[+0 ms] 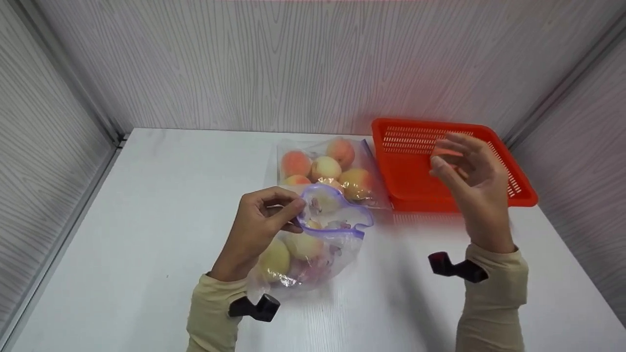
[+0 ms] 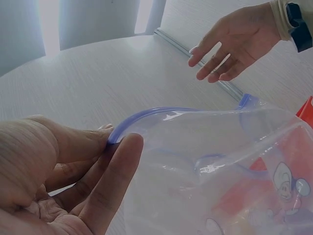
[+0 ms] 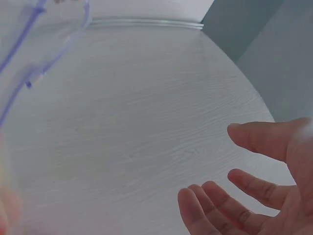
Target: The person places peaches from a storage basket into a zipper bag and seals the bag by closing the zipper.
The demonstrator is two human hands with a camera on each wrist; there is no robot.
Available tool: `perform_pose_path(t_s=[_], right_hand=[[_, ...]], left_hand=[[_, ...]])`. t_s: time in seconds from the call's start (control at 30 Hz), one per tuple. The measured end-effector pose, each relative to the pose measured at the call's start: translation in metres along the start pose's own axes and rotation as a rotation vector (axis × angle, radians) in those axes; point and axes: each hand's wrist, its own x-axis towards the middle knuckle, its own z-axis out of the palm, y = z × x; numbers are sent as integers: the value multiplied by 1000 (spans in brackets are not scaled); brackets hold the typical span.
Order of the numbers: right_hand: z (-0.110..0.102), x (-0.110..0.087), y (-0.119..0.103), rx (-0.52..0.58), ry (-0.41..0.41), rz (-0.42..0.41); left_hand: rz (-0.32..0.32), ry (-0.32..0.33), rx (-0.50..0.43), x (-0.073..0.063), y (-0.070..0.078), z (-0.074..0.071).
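My left hand (image 1: 266, 215) pinches the purple zip rim of a clear zip bag (image 1: 337, 244) between thumb and fingers. The bag's mouth gapes, and pale yellow-green peaches (image 1: 275, 259) show through its printed plastic. My right hand (image 1: 477, 178) is raised over the red basket (image 1: 403, 171), fingers spread and loosely bent, nothing in its grasp. Behind those fingers, partly hidden, a peach (image 1: 446, 152) lies in the basket. In the left wrist view the rim (image 2: 156, 110) runs from my fingertips toward the right.
Another clear zip bag (image 1: 379, 188), filled with several orange and yellow peaches, lies flat behind the held bag, beside the basket's left side. White wood-grain panels (image 1: 244, 68) wall in the white table (image 1: 146, 220) at the back and sides.
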Motion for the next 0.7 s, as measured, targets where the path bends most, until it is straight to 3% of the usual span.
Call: perform_pose_path(t_s=[0.17,0.23,0.37,0.53,0.7], right_hand=[[-28,36,-6,-370,46,60],[-39,48,-6,-538,14,122],[-62,70,0,-764,-114,271],[-89,98,24,-890,-310,489],[-115,114,55,-915,-468,670]], left_hand=[[1,-2,-2,0,0,0],[-1,-8,0,0,1,1],[-6,-17,11,0,2,2],[-5,-7,19,0,4,0],[2,0,9,-2,5,0]])
